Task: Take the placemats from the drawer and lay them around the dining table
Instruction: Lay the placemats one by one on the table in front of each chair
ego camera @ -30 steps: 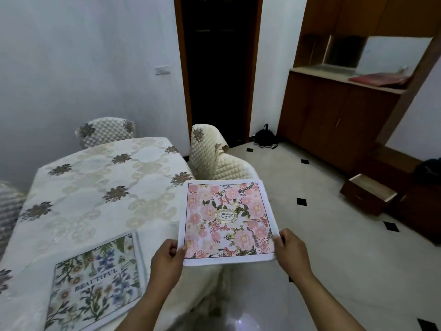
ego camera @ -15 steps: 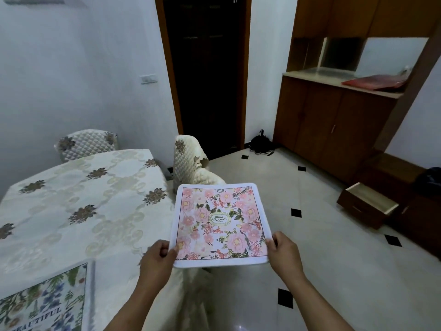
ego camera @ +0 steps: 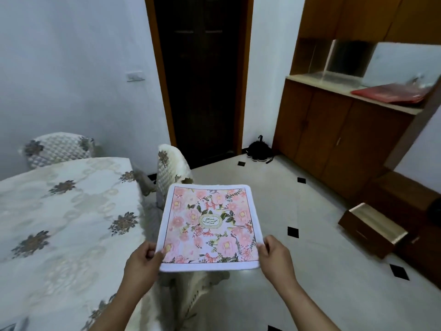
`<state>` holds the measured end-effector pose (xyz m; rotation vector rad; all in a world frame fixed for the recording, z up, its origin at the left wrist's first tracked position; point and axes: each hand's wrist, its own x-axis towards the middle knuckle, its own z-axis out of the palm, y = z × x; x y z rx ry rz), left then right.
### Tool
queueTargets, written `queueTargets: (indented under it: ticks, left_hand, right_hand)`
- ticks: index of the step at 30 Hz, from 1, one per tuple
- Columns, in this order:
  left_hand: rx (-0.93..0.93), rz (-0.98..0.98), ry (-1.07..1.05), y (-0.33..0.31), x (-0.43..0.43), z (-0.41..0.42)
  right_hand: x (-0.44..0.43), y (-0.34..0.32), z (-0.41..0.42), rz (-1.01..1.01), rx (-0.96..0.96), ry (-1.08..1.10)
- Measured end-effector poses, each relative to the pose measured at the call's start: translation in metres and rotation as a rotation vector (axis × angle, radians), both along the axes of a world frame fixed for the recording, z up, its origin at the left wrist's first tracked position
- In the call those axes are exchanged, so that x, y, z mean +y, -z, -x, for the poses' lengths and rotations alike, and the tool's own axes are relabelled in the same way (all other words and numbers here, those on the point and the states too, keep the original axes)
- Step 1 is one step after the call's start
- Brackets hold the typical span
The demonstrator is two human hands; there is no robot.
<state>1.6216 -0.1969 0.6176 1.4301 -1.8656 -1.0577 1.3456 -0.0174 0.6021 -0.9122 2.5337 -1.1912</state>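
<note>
So the counter (ego camera: 66,211) is sitting on the left, wearing a cream cloth with brown flower patches. The tiled floor (ego camera: 274,235) is stretching out right, pale with little black diamonds, and an open wooden drawer (ego camera: 372,229) is hanging just above it at far right.

Pink floral placemat (ego camera: 208,225) (two-handed grip) beside table (ego camera: 59,211)

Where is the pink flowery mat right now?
In the head view, the pink floral placemat is mid-frame, held off the table's right edge by the left hand and right hand.
</note>
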Motion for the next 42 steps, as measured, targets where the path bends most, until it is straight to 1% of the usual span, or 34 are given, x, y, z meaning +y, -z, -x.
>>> queueTargets:
  ticks: [3,6,10,15,18,20,23,28,33,37,42]
  left_hand:
    - [-0.041,0.018,-0.100,0.002,-0.016,0.002]
    - [-0.051,0.027,-0.261,0.003,-0.019,-0.006]
    - [-0.044,0.021,-0.518,0.001,0.004,-0.022]
    - [-0.104,0.016,-0.697,-0.002,0.028,-0.040]
    - [-0.145,0.036,-0.747,-0.002,0.034,-0.048]
    - [-0.116,0.036,-0.803,-0.001,0.031,-0.060]
    - [-0.053,0.040,-0.889,0.005,0.019,-0.080]
    - [0.025,0.029,-0.976,0.023,-0.027,-0.117]
    - [0.026,0.011,-1.018,0.049,-0.068,-0.146]
    - [0.014,-0.029,-1.097,0.071,-0.081,-0.164]
    - [-0.024,-0.101,-1.190,0.108,-0.092,-0.186]
  right_hand:
    - [-0.044,0.001,0.021,0.020,-0.012,-0.124]
    - [-0.090,0.006,0.033,0.021,-0.018,-0.313]
    - [-0.132,0.010,0.033,0.012,-0.045,-0.580]
    - [-0.161,0.012,0.018,0.016,-0.155,-0.795]
    - [-0.167,0.014,0.002,0.053,-0.239,-0.835]
    - [-0.174,0.021,-0.016,0.032,-0.285,-0.901]
    - [-0.187,0.031,-0.043,-0.026,-0.381,-0.918]
    - [-0.206,0.047,-0.082,-0.160,-0.406,-0.996]
    - [-0.235,0.060,-0.111,-0.238,-0.357,-1.035]
    - [-0.260,0.077,-0.130,-0.272,-0.434,-1.098]
    - [-0.297,0.114,-0.153,-0.380,-0.429,-1.171]
